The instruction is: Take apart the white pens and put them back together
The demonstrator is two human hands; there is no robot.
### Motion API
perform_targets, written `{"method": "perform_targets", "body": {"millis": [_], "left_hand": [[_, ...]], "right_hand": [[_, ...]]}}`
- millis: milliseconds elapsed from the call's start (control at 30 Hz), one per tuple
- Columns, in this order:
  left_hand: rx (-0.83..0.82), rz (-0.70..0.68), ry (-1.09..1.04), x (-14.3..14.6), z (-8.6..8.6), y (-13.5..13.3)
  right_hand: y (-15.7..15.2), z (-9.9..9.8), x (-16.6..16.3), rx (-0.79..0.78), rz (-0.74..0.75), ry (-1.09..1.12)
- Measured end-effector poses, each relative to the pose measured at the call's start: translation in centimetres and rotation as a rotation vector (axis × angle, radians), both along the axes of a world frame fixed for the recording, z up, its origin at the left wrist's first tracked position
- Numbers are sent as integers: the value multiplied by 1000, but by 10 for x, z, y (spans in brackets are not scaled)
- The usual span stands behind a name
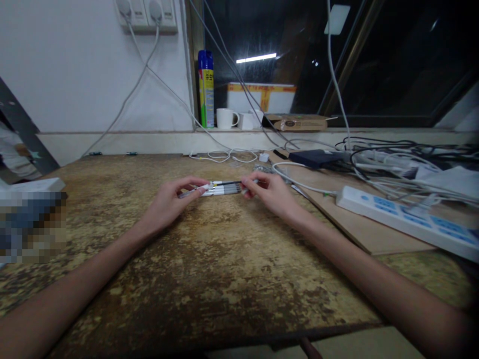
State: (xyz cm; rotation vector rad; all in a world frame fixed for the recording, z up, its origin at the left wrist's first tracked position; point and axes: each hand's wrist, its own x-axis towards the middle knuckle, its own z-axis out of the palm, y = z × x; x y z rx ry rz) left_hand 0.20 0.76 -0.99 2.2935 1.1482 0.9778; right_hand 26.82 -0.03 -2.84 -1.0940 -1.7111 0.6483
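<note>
A small row of pens [223, 188] lies on the worn brown table [209, 269], white at the left ends and grey along the barrels. My left hand [172, 198] pinches the left end of one pen with thumb and fingers closed. Across from it, my right hand [270, 191] closes its fingers on the right ends of the pens. Both forearms reach in from the near corners.
A white power strip [396, 214] and tangled cables [392, 159] lie on a board at right. On the sill stand a yellow spray can [206, 89], a white mug [226, 118] and a cardboard box [299, 122]. A blurred patch sits at the left edge.
</note>
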Motion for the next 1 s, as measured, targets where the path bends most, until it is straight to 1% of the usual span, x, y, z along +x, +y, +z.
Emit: {"method": "perform_targets", "body": {"millis": [233, 400, 700, 1000], "left_hand": [[12, -8, 31, 1, 2, -2], [12, -10, 17, 1, 1, -1], [-18, 21, -1, 0, 2, -1], [-16, 14, -20, -2, 2, 2]], "right_hand": [[-3, -1, -4, -83, 48, 35], [-6, 2, -5, -108, 13, 39], [0, 0, -1, 31, 0, 17], [1, 1, 1, 43, -32, 49]]}}
